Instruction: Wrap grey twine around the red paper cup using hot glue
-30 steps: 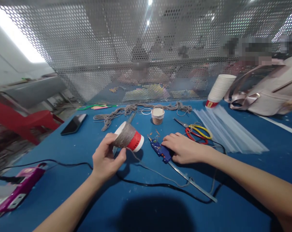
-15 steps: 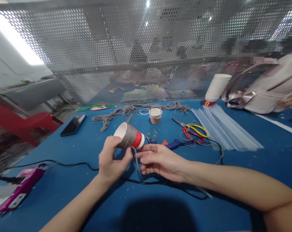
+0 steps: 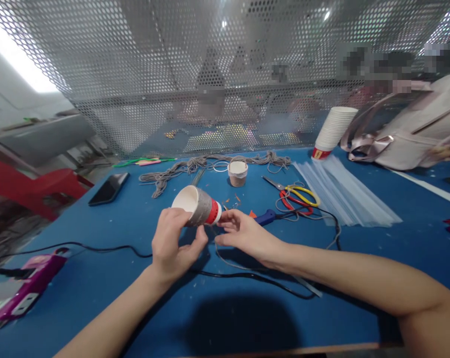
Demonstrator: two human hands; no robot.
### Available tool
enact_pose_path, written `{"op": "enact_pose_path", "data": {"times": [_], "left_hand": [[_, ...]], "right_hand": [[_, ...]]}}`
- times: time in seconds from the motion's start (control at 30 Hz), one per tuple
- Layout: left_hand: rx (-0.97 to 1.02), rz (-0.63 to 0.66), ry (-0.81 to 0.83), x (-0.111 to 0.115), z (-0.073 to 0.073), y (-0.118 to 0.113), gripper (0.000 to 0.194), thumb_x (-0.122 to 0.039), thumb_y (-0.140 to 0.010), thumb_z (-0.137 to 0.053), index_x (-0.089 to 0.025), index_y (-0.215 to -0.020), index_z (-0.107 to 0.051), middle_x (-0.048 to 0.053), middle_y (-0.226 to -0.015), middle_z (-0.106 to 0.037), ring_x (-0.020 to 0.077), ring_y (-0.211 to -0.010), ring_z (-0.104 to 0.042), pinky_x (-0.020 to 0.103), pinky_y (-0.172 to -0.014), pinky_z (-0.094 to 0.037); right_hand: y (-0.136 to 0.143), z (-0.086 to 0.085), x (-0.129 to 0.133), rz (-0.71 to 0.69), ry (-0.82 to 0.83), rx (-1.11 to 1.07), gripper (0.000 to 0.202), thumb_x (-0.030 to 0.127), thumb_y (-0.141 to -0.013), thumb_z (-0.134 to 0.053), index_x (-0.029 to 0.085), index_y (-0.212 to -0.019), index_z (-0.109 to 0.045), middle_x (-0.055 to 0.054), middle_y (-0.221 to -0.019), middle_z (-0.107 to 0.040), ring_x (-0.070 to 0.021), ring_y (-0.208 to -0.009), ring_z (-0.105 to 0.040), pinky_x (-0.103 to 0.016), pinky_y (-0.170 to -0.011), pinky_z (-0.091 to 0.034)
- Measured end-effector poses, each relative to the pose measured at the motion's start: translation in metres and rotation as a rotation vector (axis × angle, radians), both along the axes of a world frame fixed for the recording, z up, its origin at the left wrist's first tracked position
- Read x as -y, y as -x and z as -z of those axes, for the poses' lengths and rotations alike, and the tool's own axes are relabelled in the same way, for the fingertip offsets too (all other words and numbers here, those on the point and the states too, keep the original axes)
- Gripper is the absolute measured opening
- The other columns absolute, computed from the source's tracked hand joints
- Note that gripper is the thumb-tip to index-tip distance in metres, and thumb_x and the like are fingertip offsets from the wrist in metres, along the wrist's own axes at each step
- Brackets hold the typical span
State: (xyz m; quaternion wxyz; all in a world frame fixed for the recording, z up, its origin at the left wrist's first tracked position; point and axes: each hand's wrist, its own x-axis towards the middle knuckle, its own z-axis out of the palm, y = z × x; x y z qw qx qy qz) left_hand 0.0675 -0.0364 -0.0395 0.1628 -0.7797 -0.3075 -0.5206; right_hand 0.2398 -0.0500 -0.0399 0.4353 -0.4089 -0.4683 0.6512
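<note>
My left hand (image 3: 175,246) is closed on a paper cup (image 3: 200,206), fingers over its rim and thumb underneath. The cup lies tilted on its side in the air, its white mouth to the left. Grey cord wraps its upper part; a red band and white base show at the right end. My right hand (image 3: 247,236) is at the base, fingertips against it and thumb apart from them. A loose grey cord (image 3: 225,260) hangs from under the cup past the right thumb tip and down to the table. A blue-handled glue gun (image 3: 265,218) lies partly behind my right hand.
Behind the cup stand a small wrapped cup (image 3: 237,175) and a tangle of grey cord (image 3: 187,166). Scissors (image 3: 295,196), clear plastic strips (image 3: 344,194) and stacked paper cups (image 3: 336,130) are to the right. A phone (image 3: 109,189) and purple power strip (image 3: 27,288) lie left.
My right hand has moved up to the cup's base, and its fingers are more gathered. The loose cord now droops in a wider curve. The left hand keeps its hold on the cup.
</note>
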Motion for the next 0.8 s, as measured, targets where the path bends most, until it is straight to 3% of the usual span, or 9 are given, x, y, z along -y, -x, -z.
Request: {"op": "enact_pose_path", "data": {"times": [0.07, 0.13, 0.2, 0.27, 0.33, 0.43, 0.53, 0.67, 0.8], "left_hand": [[-0.058, 0.002, -0.062, 0.0, -0.004, 0.0, 0.033, -0.006, -0.065, -0.065, -0.022, -0.092, -0.055, 0.0, -0.076, -0.059, 0.0167, -0.069, -0.056, 0.03, -0.062, -0.045], [-0.097, 0.002, -0.082, 0.001, -0.006, 0.0, 0.034, -0.005, -0.065, -0.066, -0.023, -0.091, -0.055, 0.0, -0.075, -0.059, 0.0172, -0.069, -0.056, 0.03, -0.062, -0.045], [-0.098, 0.004, -0.08, 0.001, -0.006, -0.001, 0.034, -0.005, -0.065, -0.066, -0.022, -0.092, -0.055, 0.0, -0.075, -0.059, 0.0169, -0.069, -0.055, 0.03, -0.063, -0.045], [-0.063, -0.006, -0.019, 0.002, -0.003, -0.001, 0.031, -0.006, -0.067, -0.065, -0.022, -0.092, -0.054, 0.0, -0.075, -0.058, 0.016, -0.069, -0.055, 0.029, -0.063, -0.045], [-0.003, -0.034, 0.134, 0.002, 0.001, -0.003, 0.026, -0.009, -0.07, -0.063, -0.021, -0.092, -0.054, -0.001, -0.075, -0.057, 0.0146, -0.066, -0.054, 0.027, -0.061, -0.045], [0.104, -0.038, 0.452, 0.005, 0.005, -0.007, 0.015, -0.018, -0.074, -0.059, -0.019, -0.088, -0.056, -0.002, -0.073, -0.058, 0.0124, -0.061, -0.053, 0.025, -0.057, -0.044], [0.199, 0.03, 0.722, 0.009, 0.002, -0.013, 0.012, -0.025, -0.073, -0.058, -0.019, -0.084, -0.058, -0.003, -0.069, -0.059, 0.0121, -0.059, -0.054, 0.024, -0.057, -0.045], [0.249, 0.051, 0.951, 0.015, -0.008, -0.019, 0.015, -0.028, -0.071, -0.056, -0.019, -0.081, -0.059, -0.004, -0.069, -0.061, 0.0129, -0.063, -0.055, 0.024, -0.06, -0.046], [0.288, 0.075, 1.097, 0.017, -0.014, -0.021, 0.017, -0.029, -0.068, -0.057, -0.019, -0.081, -0.06, -0.004, -0.069, -0.06, 0.0124, -0.063, -0.053, 0.023, -0.059, -0.045]], "right_hand": [[0.006, 0.0, 0.0, -0.084, 0.129, -0.26, 0.042, 0.012, -0.053, -0.076, 0.018, -0.089, -0.056, 0.001, -0.089, -0.063, -0.0114, -0.085, -0.059, -0.025, -0.082, -0.046], [0.007, -0.005, 0.002, -0.204, 0.216, -0.385, 0.037, 0.016, -0.055, -0.075, 0.017, -0.087, -0.057, 0.003, -0.076, -0.06, -0.0088, -0.068, -0.058, -0.023, -0.069, -0.047], [0.004, -0.01, 0.005, -0.271, 0.281, -0.341, 0.03, 0.021, -0.061, -0.074, 0.017, -0.083, -0.055, 0.008, -0.061, -0.051, -0.0044, -0.048, -0.045, -0.019, -0.05, -0.04], [-0.003, -0.013, 0.007, -0.269, 0.272, -0.164, 0.023, 0.021, -0.067, -0.071, 0.018, -0.081, -0.052, 0.012, -0.053, -0.041, -0.0022, -0.039, -0.029, -0.017, -0.041, -0.026], [-0.01, -0.015, 0.008, -0.204, 0.092, 0.074, 0.016, 0.018, -0.072, -0.066, 0.018, -0.08, -0.052, 0.011, -0.054, -0.041, -0.0031, -0.042, -0.03, -0.018, -0.043, -0.025], [-0.019, -0.015, 0.007, -0.081, -0.395, 0.437, 0.004, 0.017, -0.08, -0.062, 0.017, -0.079, -0.058, 0.005, -0.066, -0.052, -0.0073, -0.059, -0.045, -0.021, -0.057, -0.035], [-0.025, -0.013, 0.006, 0.011, -0.755, 0.655, 0.008, 0.019, -0.086, -0.058, 0.016, -0.081, -0.064, 0.001, -0.074, -0.058, -0.0096, -0.066, -0.05, -0.023, -0.063, -0.037], [-0.028, -0.007, 0.002, 0.101, -1.013, 0.742, 0.013, 0.019, -0.089, -0.056, 0.015, -0.086, -0.068, -0.002, -0.074, -0.06, -0.0112, -0.065, -0.052, -0.023, -0.062, -0.038], [-0.027, -0.004, 0.0, 0.146, -1.092, 0.757, 0.014, 0.018, -0.089, -0.056, 0.014, -0.085, -0.069, -0.003, -0.074, -0.061, -0.0121, -0.065, -0.053, -0.024, -0.062, -0.04]]}}
